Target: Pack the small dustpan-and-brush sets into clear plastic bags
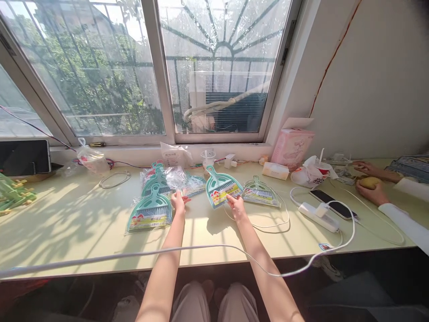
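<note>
My right hand (236, 206) pinches the lower right edge of a teal mini dustpan and brush set (219, 190) with a yellow label. The set is tilted and raised over the table, its shadow below. My left hand (180, 202) is closed beside the right edge of another dustpan and brush set (150, 212), which lies in clear wrapping. What its fingers hold, if anything, I cannot make out. Crumpled clear plastic (176, 177) lies just beyond that hand, among more wrapped sets (157, 179). Right of the raised set lies one more wrapped set (259, 193).
A white cable crosses in front of my forearms. On the right of the table (83, 232) are a power strip (318, 216), a phone (332, 204) and a pink box (292, 146). Another person's hands (372, 192) are at the far right, one on a round yellowish thing. Windows stand behind.
</note>
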{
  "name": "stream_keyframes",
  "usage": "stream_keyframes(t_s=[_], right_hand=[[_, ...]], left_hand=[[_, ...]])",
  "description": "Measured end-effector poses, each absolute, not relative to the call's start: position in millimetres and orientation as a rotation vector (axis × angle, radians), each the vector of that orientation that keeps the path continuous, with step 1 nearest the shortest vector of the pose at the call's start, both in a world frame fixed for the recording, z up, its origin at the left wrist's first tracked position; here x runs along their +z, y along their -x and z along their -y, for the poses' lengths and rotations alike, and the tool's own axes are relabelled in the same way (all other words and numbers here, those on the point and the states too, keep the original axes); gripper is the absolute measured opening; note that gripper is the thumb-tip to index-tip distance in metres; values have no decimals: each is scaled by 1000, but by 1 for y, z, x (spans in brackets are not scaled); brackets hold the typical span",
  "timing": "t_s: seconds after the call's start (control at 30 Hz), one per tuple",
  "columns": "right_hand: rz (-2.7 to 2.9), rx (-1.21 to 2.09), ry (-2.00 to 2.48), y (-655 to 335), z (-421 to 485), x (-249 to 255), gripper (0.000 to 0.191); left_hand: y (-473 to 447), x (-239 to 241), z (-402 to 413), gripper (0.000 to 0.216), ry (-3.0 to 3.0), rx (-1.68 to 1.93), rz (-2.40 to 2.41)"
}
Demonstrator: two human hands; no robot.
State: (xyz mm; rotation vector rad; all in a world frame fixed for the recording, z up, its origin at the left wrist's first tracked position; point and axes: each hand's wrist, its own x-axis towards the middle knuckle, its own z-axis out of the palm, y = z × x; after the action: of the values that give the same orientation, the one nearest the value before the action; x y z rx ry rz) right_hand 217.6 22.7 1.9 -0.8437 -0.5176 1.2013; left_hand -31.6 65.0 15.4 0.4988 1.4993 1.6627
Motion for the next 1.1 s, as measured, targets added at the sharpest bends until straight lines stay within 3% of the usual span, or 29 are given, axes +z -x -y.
stream_keyframes(t_s=[0.13,0.37,0.6,0.8,1.1], right_hand=[[496,1214,863,-216,-21,4,43],[495,1243,876,-218,-20,7,40],[555,1214,871,-217,-23,1,45],[541,1221,859,-218,-23,-1,44],[620,1378,922,-218,-22,5,43]], left_hand=[[34,19,-65,52,-608,1712,-1519],[31,20,-55,71,-974,1911,-1665],[23,11,-61,46,-1324,1788,-1870],[23,14,-60,58,-1292,1797,-1822],[22,29,-44,67,-1017,2235,-1672]])
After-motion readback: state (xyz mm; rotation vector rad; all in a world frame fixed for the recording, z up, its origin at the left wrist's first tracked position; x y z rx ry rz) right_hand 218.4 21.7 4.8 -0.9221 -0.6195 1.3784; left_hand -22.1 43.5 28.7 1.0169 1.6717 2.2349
